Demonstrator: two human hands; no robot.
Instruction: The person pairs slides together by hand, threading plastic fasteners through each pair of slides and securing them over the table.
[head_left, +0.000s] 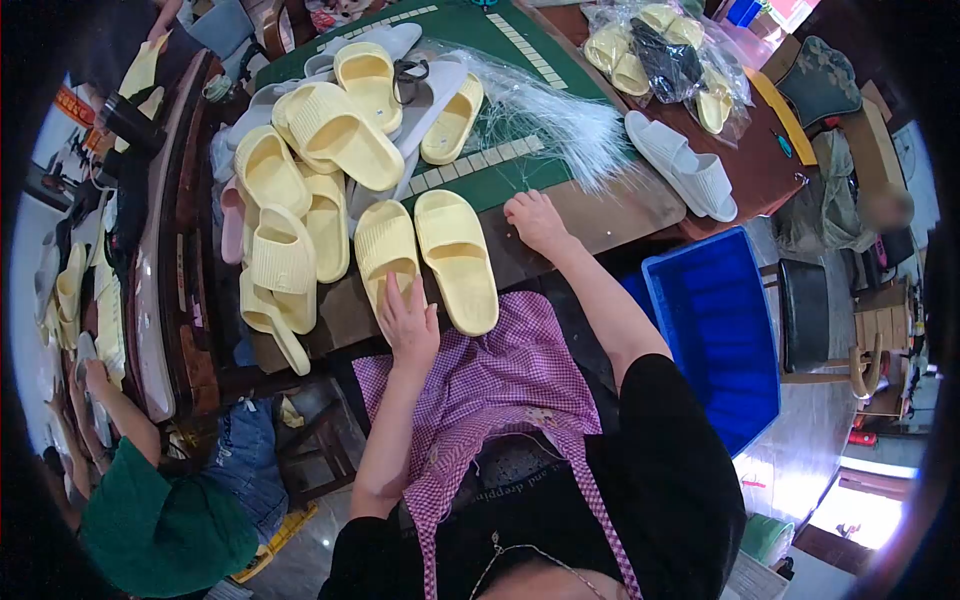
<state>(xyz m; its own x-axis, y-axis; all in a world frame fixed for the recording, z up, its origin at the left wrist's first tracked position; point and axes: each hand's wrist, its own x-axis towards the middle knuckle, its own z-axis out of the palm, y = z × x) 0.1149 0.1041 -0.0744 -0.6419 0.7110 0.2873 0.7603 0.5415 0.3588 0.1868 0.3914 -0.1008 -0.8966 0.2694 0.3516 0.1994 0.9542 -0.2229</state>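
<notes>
My left hand [408, 325] lies with its fingers apart against the near part of a yellow slipper [385, 240]. A second yellow slipper [457, 262] rests right beside it at the table's front edge. To the right, my right hand [537, 220] is closed, fingertips pressed together at the edge of the green mat [480, 190]. Whatever is between those fingertips is too small to make out. Just beyond it spreads a bundle of thin clear plastic strands [570, 115]. More yellow slippers [345, 135] are heaped to the left of the pair.
Grey slippers [680, 165] sit at the table's right side. A clear bag of yellow slippers [660, 55] lies farther back. Right of my body is a blue bin [715, 340]. A co-worker in a green shirt [170, 515] sits at the left, by another table [165, 250].
</notes>
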